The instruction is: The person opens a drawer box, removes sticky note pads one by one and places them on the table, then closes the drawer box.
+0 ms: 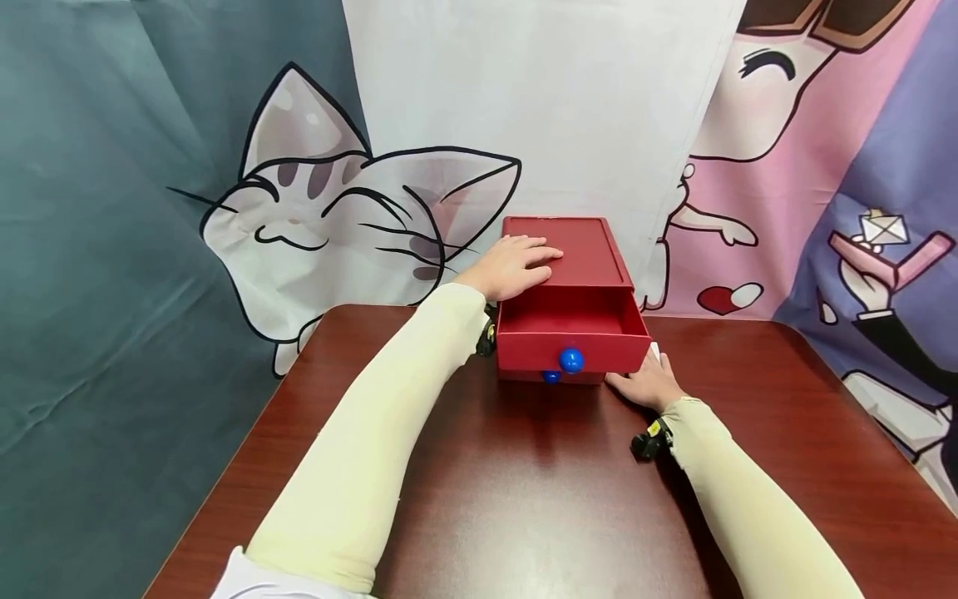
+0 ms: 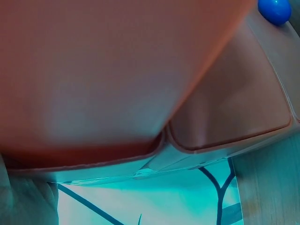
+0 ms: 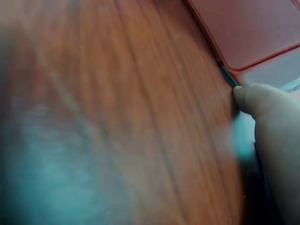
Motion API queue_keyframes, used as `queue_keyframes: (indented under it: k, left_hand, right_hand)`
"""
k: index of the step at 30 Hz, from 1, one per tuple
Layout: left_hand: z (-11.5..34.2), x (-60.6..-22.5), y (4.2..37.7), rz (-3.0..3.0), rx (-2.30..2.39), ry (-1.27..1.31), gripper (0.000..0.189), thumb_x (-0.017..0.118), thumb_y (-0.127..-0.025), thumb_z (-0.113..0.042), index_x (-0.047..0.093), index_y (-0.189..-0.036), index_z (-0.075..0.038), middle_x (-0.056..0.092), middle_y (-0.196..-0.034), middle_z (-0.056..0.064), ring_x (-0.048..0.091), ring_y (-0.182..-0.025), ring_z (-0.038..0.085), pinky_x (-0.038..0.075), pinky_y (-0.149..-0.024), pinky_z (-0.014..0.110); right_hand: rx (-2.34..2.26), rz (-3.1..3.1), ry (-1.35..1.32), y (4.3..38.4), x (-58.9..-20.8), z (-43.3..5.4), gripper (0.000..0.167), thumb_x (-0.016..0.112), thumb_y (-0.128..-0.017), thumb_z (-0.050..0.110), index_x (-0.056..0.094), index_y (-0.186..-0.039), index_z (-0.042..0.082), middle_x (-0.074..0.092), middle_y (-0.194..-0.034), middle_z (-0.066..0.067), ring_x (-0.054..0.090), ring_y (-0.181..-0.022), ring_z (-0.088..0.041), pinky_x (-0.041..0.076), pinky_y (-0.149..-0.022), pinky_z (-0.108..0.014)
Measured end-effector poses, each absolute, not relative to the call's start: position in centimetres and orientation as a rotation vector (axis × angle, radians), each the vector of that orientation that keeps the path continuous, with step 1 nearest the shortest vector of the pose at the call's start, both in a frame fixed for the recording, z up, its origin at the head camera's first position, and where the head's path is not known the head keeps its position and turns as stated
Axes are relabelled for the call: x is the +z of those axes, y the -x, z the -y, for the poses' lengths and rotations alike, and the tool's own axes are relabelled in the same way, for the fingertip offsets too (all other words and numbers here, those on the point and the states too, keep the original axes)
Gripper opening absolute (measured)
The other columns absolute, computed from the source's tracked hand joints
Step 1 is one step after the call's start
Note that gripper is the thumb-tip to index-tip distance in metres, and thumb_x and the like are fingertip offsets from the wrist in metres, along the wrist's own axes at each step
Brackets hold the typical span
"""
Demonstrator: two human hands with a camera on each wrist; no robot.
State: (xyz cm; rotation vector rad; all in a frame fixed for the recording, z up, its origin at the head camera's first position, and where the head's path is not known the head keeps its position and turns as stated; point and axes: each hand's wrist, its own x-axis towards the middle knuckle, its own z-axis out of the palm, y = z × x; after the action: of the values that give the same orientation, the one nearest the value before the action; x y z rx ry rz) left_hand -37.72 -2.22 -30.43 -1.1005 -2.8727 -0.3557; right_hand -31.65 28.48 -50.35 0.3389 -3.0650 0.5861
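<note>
A red two-drawer box point(image 1: 566, 249) stands on the table, its upper drawer point(image 1: 550, 314) pulled out and its inside bare. Blue round knobs mark both fronts, the upper knob point(image 1: 571, 360) larger in view; the lower drawer is in. My left hand point(image 1: 509, 266) lies on the box's top with fingers extended. Low at the box's right side is my right hand point(image 1: 649, 383), partly behind the drawer front. A small white thing point(image 1: 654, 350) shows at its fingers; whether they grip it I cannot tell. In the right wrist view the thumb point(image 3: 262, 101) reaches to the box's corner.
The brown wooden table point(image 1: 524, 507) reaches toward me from the box. Behind it hangs a cloth backdrop point(image 1: 599, 108) with cartoon drawings, close to the table's rear edge. Small dark cameras, such as the right one point(image 1: 649, 443), sit at both wrists.
</note>
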Motion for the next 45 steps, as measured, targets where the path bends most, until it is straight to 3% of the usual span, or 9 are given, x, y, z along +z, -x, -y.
queue_keyframes:
  k: [8, 16, 24, 27, 29, 33, 36, 39, 45]
  left_hand:
    - [2.6, -30.5, 37.9, 2.880, -0.356, 1.085, 0.049, 0.038, -0.107, -0.041, 0.044, -0.154, -0.030, 0.033, -0.163, 0.004, 0.022, -0.153, 0.021, 0.007, -0.125, 0.041]
    - [2.5, -30.3, 37.8, 2.881, -0.329, 1.095, 0.050, 0.037, -0.107, -0.041, 0.043, -0.154, -0.029, 0.032, -0.163, 0.004, 0.022, -0.153, 0.021, 0.008, -0.125, 0.042]
    - [2.3, -29.9, 37.6, 2.877, -0.320, 1.100, 0.049, 0.037, -0.107, -0.041, 0.043, -0.154, -0.029, 0.032, -0.163, 0.004, 0.021, -0.153, 0.022, 0.008, -0.125, 0.042]
    - [2.2, -30.0, 37.6, 2.879, -0.330, 1.103, 0.049, 0.038, -0.107, -0.041, 0.043, -0.154, -0.029, 0.032, -0.163, 0.004, 0.021, -0.153, 0.022, 0.008, -0.125, 0.042]
    - [2.2, -30.1, 37.6, 2.879, -0.339, 1.103, 0.049, 0.038, -0.107, -0.041, 0.044, -0.154, -0.029, 0.033, -0.163, 0.004, 0.022, -0.153, 0.022, 0.008, -0.125, 0.041]
    - [2.1, -30.4, 37.5, 2.881, -0.363, 1.097, 0.049, 0.039, -0.106, -0.041, 0.044, -0.154, -0.030, 0.033, -0.163, 0.004, 0.022, -0.153, 0.021, 0.007, -0.125, 0.041]
    - [2.1, -30.5, 37.5, 2.881, -0.375, 1.106, 0.050, 0.039, -0.105, -0.041, 0.044, -0.154, -0.030, 0.033, -0.163, 0.004, 0.022, -0.153, 0.021, 0.007, -0.125, 0.040]
    - [2.1, -30.5, 37.4, 2.875, -0.387, 1.111, 0.050, 0.039, -0.105, -0.041, 0.045, -0.153, -0.029, 0.033, -0.163, 0.005, 0.023, -0.153, 0.022, 0.007, -0.125, 0.040]
    - [2.2, -30.4, 37.6, 2.873, -0.390, 1.101, 0.049, 0.039, -0.106, -0.041, 0.045, -0.153, -0.030, 0.034, -0.163, 0.004, 0.022, -0.153, 0.021, 0.007, -0.125, 0.040]
  right_hand:
    - [0.691, 3.009, -0.330, 33.1, -50.6, -28.0, 0.069, 0.055, -0.094, 0.043, 0.044, -0.146, -0.002, 0.034, -0.151, -0.032, 0.016, -0.146, -0.050, 0.006, -0.114, -0.070]
    - [0.683, 2.981, -0.270, 33.2, -51.3, -27.9, 0.078, 0.042, -0.100, 0.059, 0.038, -0.153, 0.002, 0.031, -0.157, -0.030, 0.014, -0.149, -0.049, 0.004, -0.117, -0.067]
    - [0.810, 2.694, -0.277, 33.1, -51.9, -28.8, 0.078, 0.056, -0.097, 0.044, 0.032, -0.155, -0.002, 0.021, -0.162, -0.029, 0.010, -0.150, -0.050, 0.006, -0.115, -0.070]
    - [1.022, 2.534, -0.232, 32.7, -51.8, -29.2, 0.081, 0.059, -0.097, 0.037, 0.022, -0.159, 0.001, 0.023, -0.162, -0.027, 0.016, -0.151, -0.047, 0.005, -0.117, -0.068]
    - [1.194, 2.420, -0.145, 32.2, -51.6, -29.3, 0.082, 0.059, -0.098, 0.034, 0.013, -0.162, 0.011, 0.025, -0.163, -0.021, 0.021, -0.151, -0.040, 0.008, -0.120, -0.063]
    - [1.384, 2.115, -0.005, 30.9, -51.0, -29.0, 0.067, 0.059, -0.100, 0.020, 0.026, -0.158, 0.015, 0.044, -0.154, -0.016, 0.039, -0.144, -0.030, 0.027, -0.119, -0.046]
    - [1.430, 1.872, -0.023, 30.0, -50.0, -28.1, 0.052, 0.058, -0.098, 0.004, 0.042, -0.147, 0.003, 0.058, -0.137, -0.021, 0.054, -0.128, -0.029, 0.041, -0.110, -0.033]
    - [1.445, 1.719, -0.113, 28.8, -47.5, -26.8, 0.043, 0.055, -0.095, -0.007, 0.047, -0.137, -0.010, 0.061, -0.124, -0.028, 0.061, -0.113, -0.024, 0.045, -0.101, -0.023]
    - [1.404, 1.603, -0.294, 26.3, -40.8, -24.7, 0.036, 0.055, -0.093, -0.007, 0.054, -0.129, -0.015, 0.063, -0.112, -0.027, 0.064, -0.101, -0.015, 0.048, -0.090, -0.020]
